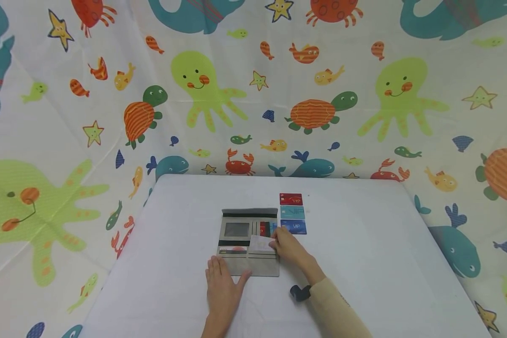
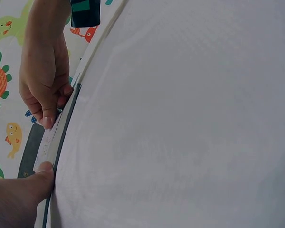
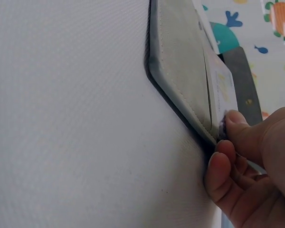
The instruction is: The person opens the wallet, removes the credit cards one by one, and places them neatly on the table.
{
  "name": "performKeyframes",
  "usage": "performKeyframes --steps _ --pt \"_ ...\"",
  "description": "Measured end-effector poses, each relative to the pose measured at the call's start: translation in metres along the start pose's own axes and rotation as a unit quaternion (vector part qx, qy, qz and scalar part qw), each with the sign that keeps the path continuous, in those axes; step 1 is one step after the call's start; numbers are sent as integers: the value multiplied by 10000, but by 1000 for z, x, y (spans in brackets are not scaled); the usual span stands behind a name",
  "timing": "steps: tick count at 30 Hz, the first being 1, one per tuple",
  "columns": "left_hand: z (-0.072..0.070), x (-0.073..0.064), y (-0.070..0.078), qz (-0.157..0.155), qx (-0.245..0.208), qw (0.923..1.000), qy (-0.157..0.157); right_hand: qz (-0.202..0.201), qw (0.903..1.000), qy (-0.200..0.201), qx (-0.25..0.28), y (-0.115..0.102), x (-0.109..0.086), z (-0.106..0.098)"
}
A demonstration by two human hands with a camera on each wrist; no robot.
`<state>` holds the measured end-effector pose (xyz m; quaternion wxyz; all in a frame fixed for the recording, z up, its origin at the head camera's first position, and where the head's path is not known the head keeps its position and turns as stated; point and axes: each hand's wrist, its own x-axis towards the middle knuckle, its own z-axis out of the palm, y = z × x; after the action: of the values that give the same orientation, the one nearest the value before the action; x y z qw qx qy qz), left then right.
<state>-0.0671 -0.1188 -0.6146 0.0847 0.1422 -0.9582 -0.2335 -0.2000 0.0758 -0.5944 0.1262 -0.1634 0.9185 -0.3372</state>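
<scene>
An unfolded grey card wallet (image 1: 262, 267) lies on the white table. My left hand (image 1: 223, 288) rests on its lower left corner, fingers straight and thumb on the near edge. With thumb and fingers my right hand (image 1: 293, 249) pinches the right edge of a white card (image 1: 258, 243). In the right wrist view the lower part of that white card (image 3: 223, 90) sits behind the edge of a wallet slot. Another card (image 1: 232, 250) shows in the slot to its left. Red and blue cards (image 1: 263, 229) stand in the upper right slots, beside a clear window (image 1: 237, 230).
Beyond my right hand, a red VIP card (image 1: 290, 199), a light blue one (image 1: 292, 212) and a dark blue one (image 1: 295, 227) lie in a column right of the wallet. A black device (image 1: 300, 293) is at my right wrist. A sea-animal cloth (image 1: 253, 108) hangs behind the table.
</scene>
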Motion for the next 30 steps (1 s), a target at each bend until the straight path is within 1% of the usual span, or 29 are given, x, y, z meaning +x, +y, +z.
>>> performKeyframes --steps 6,11,18,22,26,30 --pt "0 0 0 25 -15 10000 23 240 9994 81 256 -2 -1 1" --pt "2 -2 -2 26 -8 10000 24 280 9988 70 400 -2 -3 -1" --pt "2 -2 -2 136 -19 9997 215 13 9991 35 434 -2 -7 -4" --pt "2 -2 -2 121 -2 9997 227 -39 9983 42 572 -1 -8 -6" --pt "2 -1 -2 94 -7 9998 192 162 9960 188 853 1 -10 -6" --pt "2 -1 -1 59 -39 9998 181 393 9912 497 1163 4 -12 -6"
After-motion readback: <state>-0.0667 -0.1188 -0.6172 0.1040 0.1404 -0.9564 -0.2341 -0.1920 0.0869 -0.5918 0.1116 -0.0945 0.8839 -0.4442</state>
